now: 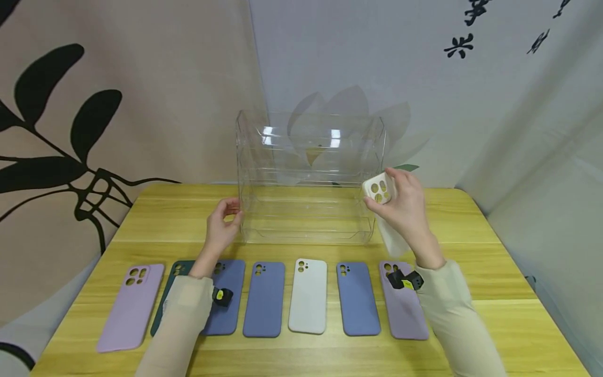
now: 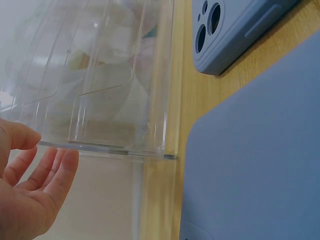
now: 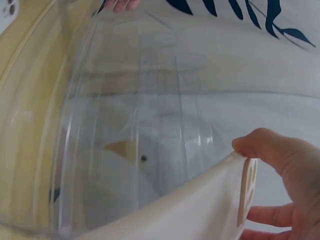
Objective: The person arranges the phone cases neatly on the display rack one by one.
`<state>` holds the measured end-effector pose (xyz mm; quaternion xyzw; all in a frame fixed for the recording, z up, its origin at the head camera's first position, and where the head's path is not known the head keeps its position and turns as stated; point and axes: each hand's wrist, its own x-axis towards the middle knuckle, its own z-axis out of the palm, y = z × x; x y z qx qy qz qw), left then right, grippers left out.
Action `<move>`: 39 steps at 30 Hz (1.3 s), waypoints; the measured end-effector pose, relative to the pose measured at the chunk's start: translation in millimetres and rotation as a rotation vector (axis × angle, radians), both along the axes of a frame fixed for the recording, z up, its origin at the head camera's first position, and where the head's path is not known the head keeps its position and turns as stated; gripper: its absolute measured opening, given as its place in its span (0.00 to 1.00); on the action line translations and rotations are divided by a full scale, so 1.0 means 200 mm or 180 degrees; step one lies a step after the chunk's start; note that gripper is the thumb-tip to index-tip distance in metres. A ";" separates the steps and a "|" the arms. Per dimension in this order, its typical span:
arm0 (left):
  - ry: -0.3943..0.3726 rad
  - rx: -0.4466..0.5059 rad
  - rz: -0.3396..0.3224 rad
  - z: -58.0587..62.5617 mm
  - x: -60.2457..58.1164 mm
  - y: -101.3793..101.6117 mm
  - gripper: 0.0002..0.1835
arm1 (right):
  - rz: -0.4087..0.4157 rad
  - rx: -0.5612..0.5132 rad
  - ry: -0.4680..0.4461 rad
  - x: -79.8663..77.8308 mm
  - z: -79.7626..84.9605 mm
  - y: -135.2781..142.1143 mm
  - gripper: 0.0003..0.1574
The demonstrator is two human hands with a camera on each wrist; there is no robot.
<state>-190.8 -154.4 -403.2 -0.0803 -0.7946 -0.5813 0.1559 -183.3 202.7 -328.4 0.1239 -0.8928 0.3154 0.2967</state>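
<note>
A clear plastic tiered rack (image 1: 308, 236) stands on the table. At its left side panel, my left hand (image 1: 222, 225) pinches the edge between thumb and fingers; the left wrist view shows this rack edge (image 2: 100, 147) close up. My right hand (image 1: 402, 201) grips a cream phone case (image 1: 394, 238) by its camera-hole end, beside the rack's right side. In the right wrist view the case (image 3: 200, 212) slants down to the left from my thumb and fingers, partly in front of the rack. Its lower end is out of that view.
A row of phone cases lies along the front: lilac (image 1: 132, 314), dark green (image 1: 179, 268), blue (image 1: 228, 314), another blue (image 1: 264, 303), white (image 1: 308, 301), blue (image 1: 359, 303) and lilac (image 1: 402, 314). My forearms pass over some. Patterned curtains (image 1: 188, 78) hang behind the wooden table (image 1: 480, 277).
</note>
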 end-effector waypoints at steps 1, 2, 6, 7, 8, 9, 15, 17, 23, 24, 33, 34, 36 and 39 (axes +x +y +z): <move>-0.0003 -0.0005 0.0005 0.00 0.00 0.00 0.15 | 0.0017 -0.0022 -0.0023 -0.01 0.01 -0.03 0.45; -0.0017 -0.0009 0.0006 0.00 0.00 0.00 0.15 | 0.0041 -0.0054 -0.0048 -0.01 0.03 -0.05 0.45; -0.0030 -0.0011 0.0014 0.00 0.00 -0.01 0.15 | 0.0127 -0.0138 -0.0139 -0.04 0.08 -0.15 0.46; -0.0027 -0.0006 0.0016 0.00 0.01 -0.01 0.15 | 0.0149 -0.0153 -0.0149 -0.05 0.10 -0.17 0.46; -0.0022 0.0000 0.0012 0.00 0.01 -0.01 0.15 | 0.0177 -0.0166 -0.0153 -0.05 0.11 -0.19 0.45; -0.0013 0.0001 0.0011 0.01 0.01 -0.01 0.15 | 0.0203 -0.0180 -0.0151 -0.06 0.12 -0.22 0.45; 0.0028 -0.0010 -0.0003 0.01 0.00 -0.01 0.14 | 0.0364 -0.0253 0.0032 -0.13 0.17 -0.36 0.43; 0.0016 -0.0008 -0.0006 0.01 0.00 -0.01 0.15 | 0.0403 -0.0287 0.0087 -0.15 0.19 -0.41 0.42; -0.0037 -0.0005 0.0014 0.01 0.00 -0.01 0.15 | 0.0442 -0.0418 0.0058 -0.24 0.25 -0.54 0.42; -0.0043 -0.0005 0.0020 0.01 0.00 -0.01 0.15 | 0.0436 -0.0421 0.0068 -0.25 0.26 -0.56 0.43; -0.0057 -0.0017 0.0041 0.00 0.00 -0.02 0.14 | 0.0313 -0.0702 0.0153 -0.36 0.36 -0.77 0.44; -0.0045 0.0001 0.0059 -0.01 -0.02 -0.02 0.14 | 0.0298 -0.0738 0.0138 -0.37 0.37 -0.80 0.44; -0.0020 0.0033 0.0103 -0.06 -0.04 -0.03 0.14 | 0.0267 -0.0795 0.0153 -0.39 0.38 -0.84 0.44; 0.0000 -0.0003 0.0132 -0.12 -0.08 -0.04 0.14 | 0.0215 -0.0887 0.0299 -0.42 0.38 -0.88 0.45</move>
